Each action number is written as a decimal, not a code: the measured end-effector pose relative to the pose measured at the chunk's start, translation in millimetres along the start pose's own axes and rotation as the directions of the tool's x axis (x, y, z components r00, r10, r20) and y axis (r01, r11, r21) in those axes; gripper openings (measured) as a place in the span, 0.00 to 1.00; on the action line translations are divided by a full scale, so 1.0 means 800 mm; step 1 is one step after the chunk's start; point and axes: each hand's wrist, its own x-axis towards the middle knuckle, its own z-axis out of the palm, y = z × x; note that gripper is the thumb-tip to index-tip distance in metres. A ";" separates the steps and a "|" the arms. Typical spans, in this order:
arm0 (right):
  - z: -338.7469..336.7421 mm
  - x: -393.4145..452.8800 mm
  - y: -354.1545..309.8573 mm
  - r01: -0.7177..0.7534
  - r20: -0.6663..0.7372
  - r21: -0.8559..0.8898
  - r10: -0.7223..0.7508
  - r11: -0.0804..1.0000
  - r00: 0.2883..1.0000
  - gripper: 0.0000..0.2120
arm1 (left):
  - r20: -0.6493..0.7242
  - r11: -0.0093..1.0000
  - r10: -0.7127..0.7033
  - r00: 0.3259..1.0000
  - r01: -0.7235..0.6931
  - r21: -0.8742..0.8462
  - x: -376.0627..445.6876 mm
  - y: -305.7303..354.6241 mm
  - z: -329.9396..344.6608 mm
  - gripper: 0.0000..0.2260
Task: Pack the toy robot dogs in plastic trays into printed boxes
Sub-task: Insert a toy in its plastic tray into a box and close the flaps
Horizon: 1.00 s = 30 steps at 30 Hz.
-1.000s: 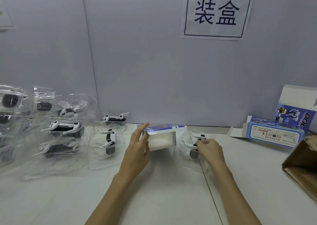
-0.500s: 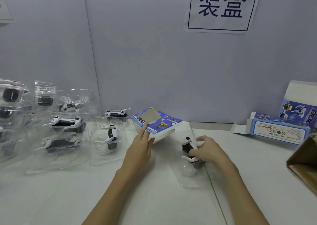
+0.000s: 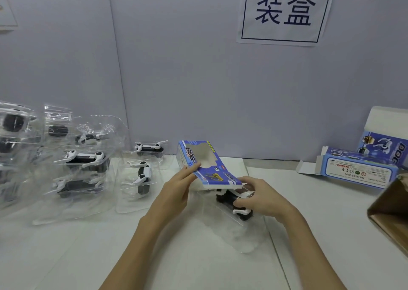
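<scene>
Feeding the tray into the box is the step in hand, so line the two up before you push. Only the head view to go on.

Head view: your left hand (image 3: pixel 176 190) holds the printed box (image 3: pixel 208 168) by its near left edge, fingers fairly straight along the printed face, thumb hidden beneath. The box is tilted, open end toward you and down. Your right hand (image 3: pixel 262 198) has its fingers curled round the toy robot dog (image 3: pixel 229 199) in its clear plastic tray (image 3: pixel 249 234), which rests on the white table (image 3: pixel 320 212) just under the box mouth.

Judgement: the tray's front edge sits at the opening but does not look inside yet. Square the mouth with your left fingers, lift the tray's far end level with the opening, then slide straight. The thin tray flange will likely catch on a side flap if it goes in skewed.

More trayed dogs (image 3: pixel 81 163) wait at left. Finished blue boxes (image 3: pixel 357 170) sit at right, near a brown carton (image 3: pixel 393 210).
</scene>
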 end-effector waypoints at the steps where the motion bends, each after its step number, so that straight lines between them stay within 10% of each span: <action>1: -0.001 0.002 0.003 -0.020 -0.067 0.011 0.020 1.000 0.998 0.24 | -0.007 1.000 0.005 1.000 -0.005 0.013 -0.001 0.000 0.000 0.20; 23: -0.006 0.005 0.011 -0.020 -0.205 0.226 0.067 0.974 0.976 0.27 | -0.110 0.995 -0.072 0.991 0.064 -0.076 0.001 0.005 0.001 0.22; 30: -0.016 -0.006 0.003 0.037 0.070 0.101 -0.044 0.994 0.997 0.27 | -0.017 0.990 -0.074 0.997 0.071 -0.118 0.003 0.004 0.004 0.24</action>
